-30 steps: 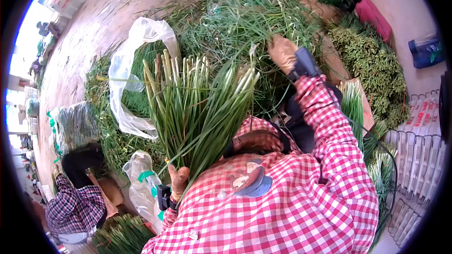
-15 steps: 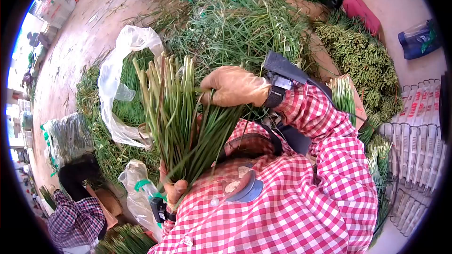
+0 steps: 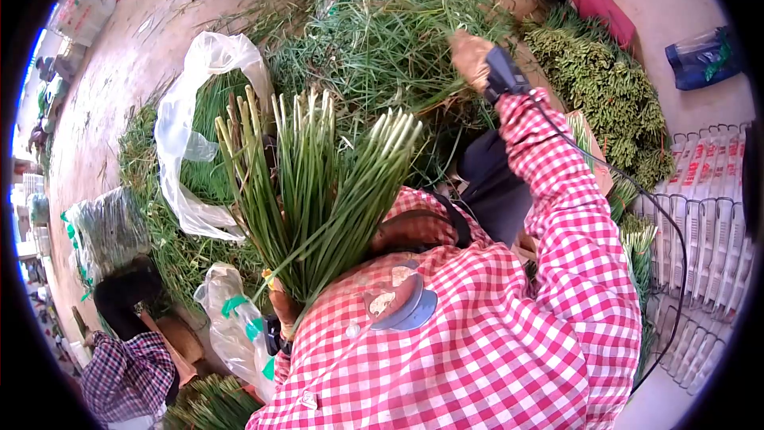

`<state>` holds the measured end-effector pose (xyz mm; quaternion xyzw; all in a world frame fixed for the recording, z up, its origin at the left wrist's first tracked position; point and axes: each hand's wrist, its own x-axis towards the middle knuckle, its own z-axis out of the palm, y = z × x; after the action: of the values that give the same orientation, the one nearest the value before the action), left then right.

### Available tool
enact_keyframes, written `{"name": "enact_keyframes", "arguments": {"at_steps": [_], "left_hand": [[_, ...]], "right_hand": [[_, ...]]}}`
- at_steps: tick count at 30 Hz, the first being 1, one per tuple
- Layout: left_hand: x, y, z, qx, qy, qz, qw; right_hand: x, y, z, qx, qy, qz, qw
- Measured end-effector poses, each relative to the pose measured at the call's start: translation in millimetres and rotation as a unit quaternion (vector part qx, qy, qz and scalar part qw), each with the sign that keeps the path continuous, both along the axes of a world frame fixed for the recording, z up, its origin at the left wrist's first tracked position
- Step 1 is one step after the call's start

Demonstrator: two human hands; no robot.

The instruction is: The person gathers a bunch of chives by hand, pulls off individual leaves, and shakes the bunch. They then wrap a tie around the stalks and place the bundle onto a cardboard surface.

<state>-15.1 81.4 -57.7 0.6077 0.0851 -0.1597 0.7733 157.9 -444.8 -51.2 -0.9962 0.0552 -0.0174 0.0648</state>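
Note:
My left hand [image 3: 284,310], gloved, grips the base of a thick bunch of long green stalks [image 3: 318,183] that fans upward in front of my red checked shirt. My right hand [image 3: 469,56], also gloved, is stretched out far ahead onto the big loose pile of green stalks [image 3: 374,40]. Its fingers are buried among the greens, so I cannot see whether they hold any. A black device [image 3: 503,73] sits on that wrist with a cable running down the sleeve.
A clear plastic bag [image 3: 179,135] with greens lies left of the bunch. Stacked trimmed bundles [image 3: 613,87] lie to the right, with a wire rack of white packets [image 3: 708,207] beyond. Another person in a dark checked shirt [image 3: 127,366] crouches at lower left.
Half a second ago my right hand rested on the bunch held by my left hand. It has since swung back out to the loose pile. The bunch stays upright in my left hand.

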Motion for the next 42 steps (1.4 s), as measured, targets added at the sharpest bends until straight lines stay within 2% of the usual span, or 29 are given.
{"name": "enact_keyframes", "arguments": {"at_steps": [1, 3, 5, 6, 8, 10, 11, 14, 15, 18, 19, 20, 21, 23, 26, 27, 28, 29, 30, 31, 32, 34, 37, 40, 41, 42], "left_hand": [[0, 0, -1, 0.001, 0.002, -0.001, 1.000], [2, 1, -1, 0.003, 0.004, -0.001, 1.000], [1, 1, -1, 0.007, 0.008, -0.002, 1.000], [2, 1, -1, 0.008, 0.010, -0.004, 1.000], [2, 0, -2, 0.008, 0.013, -0.008, 1.000], [3, -1, -1, 0.011, 0.017, -0.015, 1.000], [4, -2, -1, 0.013, 0.018, -0.019, 1.000], [5, -3, 1, 0.015, 0.020, -0.025, 0.999], [6, -4, 0, 0.012, 0.021, -0.024, 0.999], [7, -8, -2, 0.006, 0.024, -0.034, 0.999], [8, -10, -3, 0.001, 0.024, -0.037, 0.999], [8, -10, -4, 0.000, 0.025, -0.039, 0.999], [8, -11, -4, -0.001, 0.026, -0.041, 0.999], [8, -11, -3, -0.002, 0.026, -0.044, 0.999], [8, -11, -4, -0.006, 0.029, -0.047, 0.998], [8, -10, -4, -0.008, 0.030, -0.050, 0.998], [8, -11, -4, -0.008, 0.030, -0.053, 0.998], [8, -11, -5, -0.010, 0.033, -0.054, 0.998], [7, -13, -6, -0.010, 0.034, -0.055, 0.998], [7, -13, -5, -0.011, 0.035, -0.058, 0.998], [8, -15, -5, -0.013, 0.035, -0.060, 0.997], [11, -17, -5, -0.015, 0.036, -0.063, 0.997], [13, -20, -7, -0.018, 0.038, -0.063, 0.997], [15, -21, -9, -0.018, 0.038, -0.065, 0.997], [14, -21, -9, -0.018, 0.039, -0.067, 0.997], [14, -21, -9, -0.019, 0.041, -0.067, 0.997]], "right_hand": [[1, -29, -26, -0.044, -0.059, 0.042, 0.996], [-22, -4, 23, -0.009, -0.009, -0.023, 1.000], [-54, 48, 92, 0.157, 0.018, 0.034, 0.987], [-72, 89, 117, 0.302, 0.022, 0.119, 0.946], [-104, 139, 111, 0.168, -0.067, 0.185, 0.966], [-114, 161, 79, 0.276, -0.076, 0.133, 0.949], [-115, 164, 74, 0.334, -0.040, 0.102, 0.936], [-113, 166, 50, 0.320, -0.099, 0.109, 0.936], [-111, 168, 45, 0.234, -0.167, 0.125, 0.950], [-84, 135, 14, 0.161, -0.178, 0.274, 0.931], [-79, 128, 12, 0.152, -0.213, 0.273, 0.926], [-71, 121, 27, 0.095, -0.117, 0.255, 0.955], [-59, 110, 29, 0.069, -0.073, 0.225, 0.969], [-38, 79, 31, 0.036, 0.003, 0.097, 0.995], [-12, 50, 51, -0.066, 0.105, -0.101, 0.987], [-11, 54, 63, -0.062, 0.135, -0.099, 0.984], [-17, 70, 81, -0.018, 0.164, -0.055, 0.985], [-26, 89, 89, 0.059, 0.204, 0.039, 0.976], [-35, 108, 98, 0.148, 0.253, 0.124, 0.948], [-35, 133, 132, 0.167, 0.397, 0.137, 0.892], [-41, 144, 132, 0.196, 0.410, 0.154, 0.877], [-45, 148, 102, 0.363, 0.370, 0.248, 0.818], [-57, 150, 75, 0.289, 0.157, 0.266, 0.906], [-59, 139, 59, 0.179, 0.106, 0.251, 0.945], [-57, 124, 48, 0.170, 0.077, 0.218, 0.958], [-56, 110, 44, 0.187, 0.018, 0.246, 0.951]]}}
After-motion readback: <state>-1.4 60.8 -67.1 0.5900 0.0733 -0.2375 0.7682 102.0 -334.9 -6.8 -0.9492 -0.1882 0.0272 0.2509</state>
